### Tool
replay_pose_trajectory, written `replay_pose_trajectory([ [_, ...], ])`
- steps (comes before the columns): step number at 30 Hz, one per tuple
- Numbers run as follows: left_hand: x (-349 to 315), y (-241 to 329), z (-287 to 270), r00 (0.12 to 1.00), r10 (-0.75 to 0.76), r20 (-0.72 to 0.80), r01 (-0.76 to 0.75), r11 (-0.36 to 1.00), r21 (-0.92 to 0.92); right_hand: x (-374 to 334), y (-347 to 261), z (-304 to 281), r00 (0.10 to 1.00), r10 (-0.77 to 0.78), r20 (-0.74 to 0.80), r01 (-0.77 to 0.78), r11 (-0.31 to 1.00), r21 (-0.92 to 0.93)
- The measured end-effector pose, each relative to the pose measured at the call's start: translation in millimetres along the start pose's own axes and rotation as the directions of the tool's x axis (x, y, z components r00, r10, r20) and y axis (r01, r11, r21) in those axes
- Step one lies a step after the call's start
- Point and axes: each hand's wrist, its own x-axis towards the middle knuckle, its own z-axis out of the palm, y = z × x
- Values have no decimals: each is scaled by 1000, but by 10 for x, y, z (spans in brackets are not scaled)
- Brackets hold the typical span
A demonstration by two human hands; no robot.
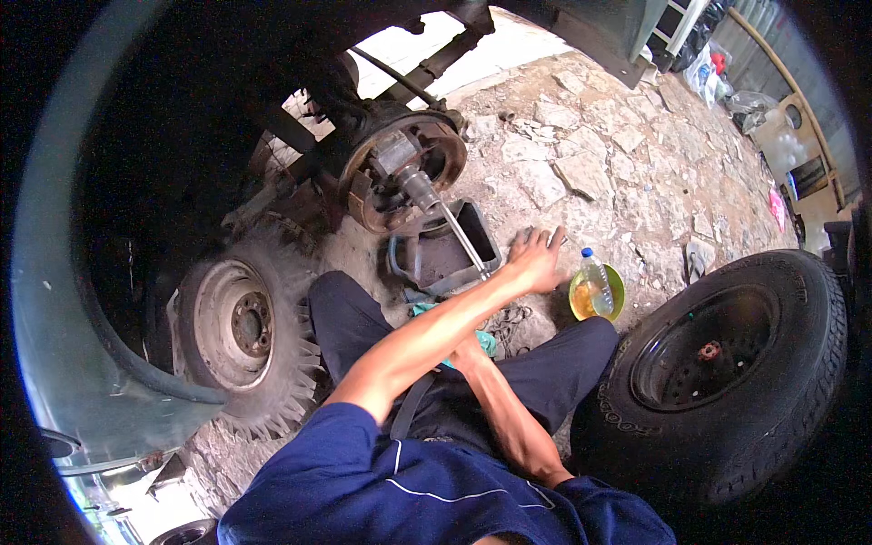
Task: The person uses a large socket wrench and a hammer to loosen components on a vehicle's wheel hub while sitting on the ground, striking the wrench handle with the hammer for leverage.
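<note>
My left hand reaches across to the right over the stony ground, fingers spread, with nothing plainly held. Under my left forearm, my right hand lies against a teal cloth between my legs; its fingers are hidden. Ahead of me is a rusty brake drum or hub assembly beneath the vehicle. A long metal bar slopes down toward me from the cylindrical fitting at its middle. Below the bar sits a dark open container. Right of my left hand, a clear bottle with a blue cap leans in a yellow-green bowl holding amber liquid.
A large tyre on a dark rim lies tilted at my right. Another wheel with worn tread stands at my left, next to the vehicle's greenish body panel. Broken stone paving spreads ahead; plastic bags lie far right.
</note>
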Motion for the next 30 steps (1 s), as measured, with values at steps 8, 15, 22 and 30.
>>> replay_pose_trajectory([
  [8,-1755,-771,-185,785,-602,-147,491,748,-447,-261,-505,303,960,102,-262,-217,860,-461],
  [15,-1843,-723,-137,813,-537,223,571,665,-481,-514,-915,188,974,-87,-208,-151,435,-888],
  [22,-1845,-809,45,866,-483,125,489,771,-408,-442,-2339,-18,550,-724,416,207,-364,-908],
  [30,-1781,-704,-147,824,-513,241,564,780,-271,304,-2243,-726,603,-637,480,225,-442,-868],
])
